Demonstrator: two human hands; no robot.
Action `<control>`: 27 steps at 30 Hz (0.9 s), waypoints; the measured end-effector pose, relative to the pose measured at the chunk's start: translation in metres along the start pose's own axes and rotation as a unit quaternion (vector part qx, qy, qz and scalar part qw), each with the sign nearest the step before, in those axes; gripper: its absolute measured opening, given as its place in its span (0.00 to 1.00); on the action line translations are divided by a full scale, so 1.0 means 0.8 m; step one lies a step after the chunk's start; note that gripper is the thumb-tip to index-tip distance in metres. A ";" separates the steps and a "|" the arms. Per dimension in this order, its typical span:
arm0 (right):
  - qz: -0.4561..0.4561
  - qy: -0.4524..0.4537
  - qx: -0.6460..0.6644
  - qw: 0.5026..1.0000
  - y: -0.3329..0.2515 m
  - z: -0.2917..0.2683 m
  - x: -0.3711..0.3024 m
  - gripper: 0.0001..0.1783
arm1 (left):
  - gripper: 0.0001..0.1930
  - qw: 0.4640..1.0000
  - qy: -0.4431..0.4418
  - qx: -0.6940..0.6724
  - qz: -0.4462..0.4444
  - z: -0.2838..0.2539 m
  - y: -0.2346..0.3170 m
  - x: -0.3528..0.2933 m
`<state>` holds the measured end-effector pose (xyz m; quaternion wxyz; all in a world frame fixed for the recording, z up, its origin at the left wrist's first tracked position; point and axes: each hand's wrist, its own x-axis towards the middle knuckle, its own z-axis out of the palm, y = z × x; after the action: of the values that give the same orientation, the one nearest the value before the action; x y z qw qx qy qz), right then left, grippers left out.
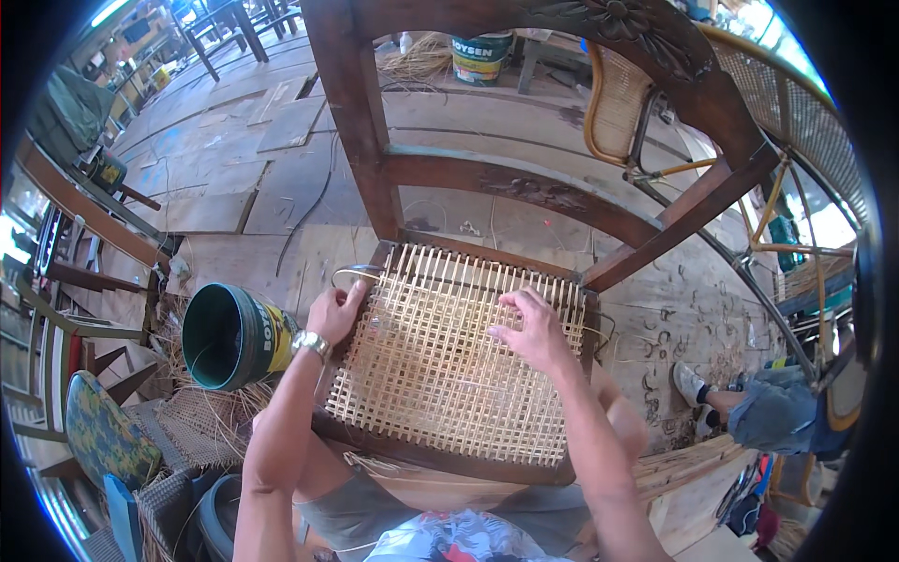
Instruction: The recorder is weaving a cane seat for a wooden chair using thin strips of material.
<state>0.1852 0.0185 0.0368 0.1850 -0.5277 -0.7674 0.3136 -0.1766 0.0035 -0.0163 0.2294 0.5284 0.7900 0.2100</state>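
A dark carved wooden chair (pixel 361 122) stands before me with its seat toward my lap. A pale woven cane seat (pixel 440 361) fills its frame; vertical strands show bare along the back, where the crosswise weave stops. My left hand (pixel 335 314) is at the seat's left rail, closed by a looped cane strand (pixel 356 273) that runs down to its fingers; some of those fingers are hidden. Over the upper right of the weave hovers or rests my right hand (pixel 534 328), thumb and curled forefinger apart, with nothing visible between them. A loose strand sticks out past the right rail.
A dark green bucket (pixel 217 337) stands close on my left, among cane scraps. Another bucket (pixel 480 61) is beyond the chair. Rattan-framed chairs (pixel 623 103) stand at the right, near another person's leg and shoe (pixel 691 384). Curled offcuts litter the plank floor (pixel 693 309).
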 end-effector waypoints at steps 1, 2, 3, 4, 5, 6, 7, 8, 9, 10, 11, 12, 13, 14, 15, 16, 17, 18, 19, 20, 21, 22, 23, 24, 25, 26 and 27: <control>-0.017 0.010 0.011 1.000 -0.002 0.000 0.000 0.20 | 0.38 0.996 -0.060 -0.033 -0.054 0.005 -0.004 0.007; -0.034 0.020 0.023 0.999 -0.003 0.001 0.000 0.20 | 0.38 0.996 -0.061 -0.034 -0.055 0.015 -0.006 0.010; -0.060 0.019 0.036 0.997 0.000 0.004 0.008 0.18 | 0.40 0.988 -0.097 -0.112 -0.053 0.024 0.004 0.014; -0.059 0.020 0.034 0.997 0.002 0.007 0.013 0.18 | 0.43 0.972 -0.131 -0.190 -0.051 0.031 0.012 0.015; -0.054 -0.021 -0.009 0.998 0.003 0.011 0.018 0.19 | 0.44 0.966 -0.144 -0.208 -0.044 0.032 0.014 0.012; -0.048 -0.062 -0.052 0.996 -0.003 0.011 0.024 0.19 | 0.44 0.966 -0.145 -0.210 -0.044 0.028 0.019 0.009; -0.005 -0.114 -0.042 0.993 -0.007 0.006 0.033 0.21 | 0.44 0.967 -0.151 -0.200 -0.046 0.023 0.023 0.007; -0.003 -0.115 -0.044 0.992 -0.013 0.003 0.037 0.21 | 0.45 0.968 -0.157 -0.190 -0.048 0.022 0.025 0.007; 0.023 -0.121 -0.085 0.989 -0.023 0.006 0.042 0.22 | 0.45 0.969 -0.153 -0.189 -0.052 0.025 0.014 0.010; 0.051 -0.126 -0.127 0.983 -0.031 0.009 0.046 0.23 | 0.46 0.976 -0.134 -0.167 -0.045 0.032 0.003 0.017; 0.046 -0.082 -0.146 0.985 -0.034 0.017 0.047 0.20 | 0.46 0.982 -0.116 -0.145 -0.039 0.036 -0.010 0.022; 0.048 -0.084 -0.149 0.984 -0.032 0.021 0.049 0.20 | 0.46 0.981 -0.118 -0.148 -0.040 0.035 -0.004 0.021; 0.071 -0.093 -0.168 0.979 -0.031 0.025 0.052 0.19 | 0.46 0.983 -0.120 -0.136 -0.042 0.035 0.003 0.019; 0.094 -0.103 -0.187 0.972 -0.030 0.027 0.054 0.19 | 0.47 0.984 -0.122 -0.123 -0.045 0.035 0.009 0.017; 0.092 -0.100 -0.128 0.982 -0.036 0.018 0.052 0.20 | 0.46 0.984 -0.117 -0.123 -0.050 0.032 0.010 0.013; 0.089 -0.103 -0.130 0.982 -0.034 0.014 0.056 0.20 | 0.46 0.984 -0.115 -0.125 -0.054 0.030 0.012 0.012; 0.092 -0.123 -0.114 0.981 -0.033 0.008 0.062 0.22 | 0.43 0.979 -0.120 -0.145 -0.071 0.027 0.014 0.011; 0.097 -0.139 -0.100 0.980 -0.034 0.004 0.065 0.25 | 0.40 0.974 -0.128 -0.167 -0.082 0.024 0.016 0.014; 0.100 -0.134 -0.112 0.979 -0.035 0.007 0.066 0.24 | 0.40 0.974 -0.128 -0.169 -0.080 0.025 0.014 0.014; 0.101 -0.132 -0.115 0.979 -0.034 0.009 0.068 0.24 | 0.40 0.976 -0.116 -0.173 -0.064 0.028 0.009 0.014; 0.103 -0.138 -0.113 0.979 -0.032 0.010 0.072 0.24 | 0.39 0.978 -0.104 -0.176 -0.048 0.029 0.007 0.014; 0.105 -0.144 -0.112 0.978 -0.029 0.011 0.074 0.23 | 0.39 0.977 -0.104 -0.179 -0.046 0.032 0.008 0.015; 0.102 -0.138 -0.120 0.978 -0.025 0.012 0.072 0.23 | 0.39 0.975 -0.107 -0.191 -0.043 0.035 0.009 0.016; 0.101 -0.138 -0.122 0.978 -0.027 0.011 0.067 0.23 | 0.39 0.972 -0.110 -0.203 -0.043 0.036 0.009 0.014; 0.103 -0.137 -0.119 0.978 -0.029 0.008 0.063 0.24 | 0.39 0.972 -0.109 -0.205 -0.043 0.037 0.010 0.014; 0.105 -0.135 -0.115 0.978 -0.030 0.005 0.056 0.24 | 0.41 0.966 -0.127 -0.222 -0.047 0.038 0.012 0.015; 0.103 -0.133 -0.114 0.979 -0.029 0.014 0.040 0.24 | 0.43 0.960 -0.143 -0.237 -0.050 0.037 0.011 0.019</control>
<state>0.1505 0.0394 0.0427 -0.0134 -0.5755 -0.7574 0.3083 -0.1580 0.0232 -0.0374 0.4690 0.4434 0.7015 0.3021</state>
